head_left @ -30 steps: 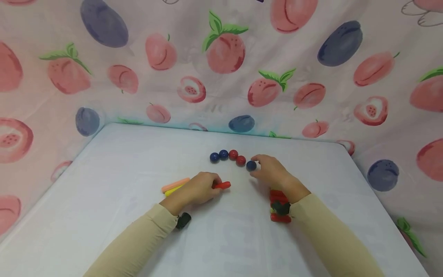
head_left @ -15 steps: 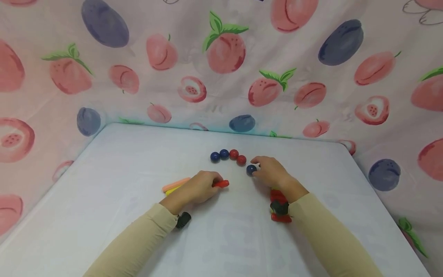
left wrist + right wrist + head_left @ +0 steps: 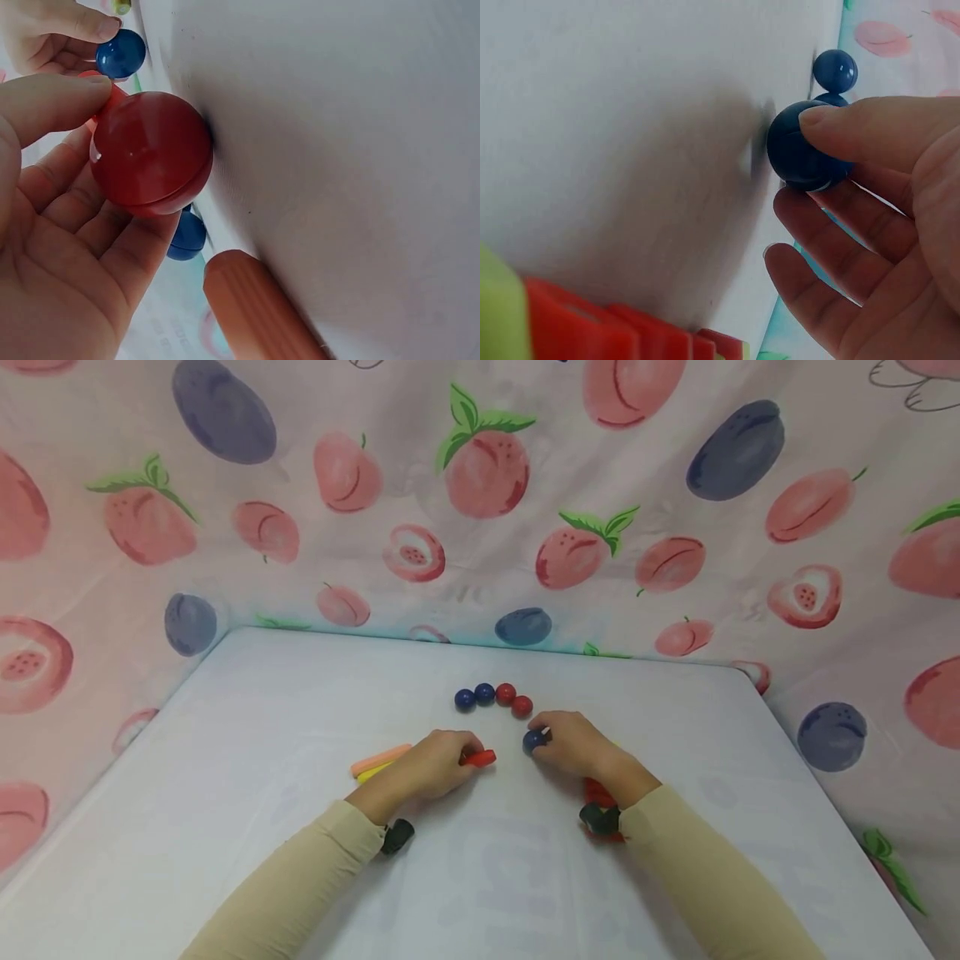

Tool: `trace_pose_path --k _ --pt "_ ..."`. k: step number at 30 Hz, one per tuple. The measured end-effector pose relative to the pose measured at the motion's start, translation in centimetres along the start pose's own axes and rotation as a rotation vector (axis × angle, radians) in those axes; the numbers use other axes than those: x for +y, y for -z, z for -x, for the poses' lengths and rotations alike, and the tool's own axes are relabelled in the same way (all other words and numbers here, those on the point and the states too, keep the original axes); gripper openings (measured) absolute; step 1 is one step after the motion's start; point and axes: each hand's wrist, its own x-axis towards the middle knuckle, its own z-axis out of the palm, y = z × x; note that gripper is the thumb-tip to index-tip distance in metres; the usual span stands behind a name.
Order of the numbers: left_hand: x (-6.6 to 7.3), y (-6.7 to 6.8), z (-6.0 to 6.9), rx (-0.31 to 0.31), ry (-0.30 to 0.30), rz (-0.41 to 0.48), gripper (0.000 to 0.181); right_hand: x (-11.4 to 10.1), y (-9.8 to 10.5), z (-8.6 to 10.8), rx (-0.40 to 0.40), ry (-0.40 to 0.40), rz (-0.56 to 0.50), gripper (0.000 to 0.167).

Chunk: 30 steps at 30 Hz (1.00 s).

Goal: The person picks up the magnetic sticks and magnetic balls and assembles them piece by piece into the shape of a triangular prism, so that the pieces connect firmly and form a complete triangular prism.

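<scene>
Left grip [image 3: 435, 766]: fingers curled about a red ball [image 3: 150, 154], red stick [image 3: 481, 758] showing just beyond; which of the two the thumb presses, I cannot tell. Right grip [image 3: 572, 745]: narrow, pinching one blue ball [image 3: 533, 742]. Between the grips: a strip of white surface [image 3: 480, 893]. Ahead: I count two blue balls [image 3: 484, 694] and two red balls [image 3: 506, 694], in a bent row, short of the far edge, which meets fruit-print cloth [image 3: 480, 577]. Beside the left grip: orange stick [image 3: 380, 761], yellow stick [image 3: 372, 772]. Below the right wrist: red pieces [image 3: 598, 793], partly covered. Side edges: well outside both grips.
</scene>
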Motion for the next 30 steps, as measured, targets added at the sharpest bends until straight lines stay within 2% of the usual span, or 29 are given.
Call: trace_pose_path --k 5,14,30 --pt "0.0 -0.1 0.1 0.000 -0.009 -0.007 0.024 -0.6 -0.1 0.3 0.002 0.003 -0.029 0.043" --pt "0.1 -0.1 0.1 -0.011 -0.015 0.005 0.024 -2.0 -0.1 1.0 0.009 0.104 -0.061 0.042" --pt "0.2 -0.2 0.0 -0.014 -0.026 0.023 0.022 -3.2 -0.6 1.3 0.009 0.132 -0.092 0.040"
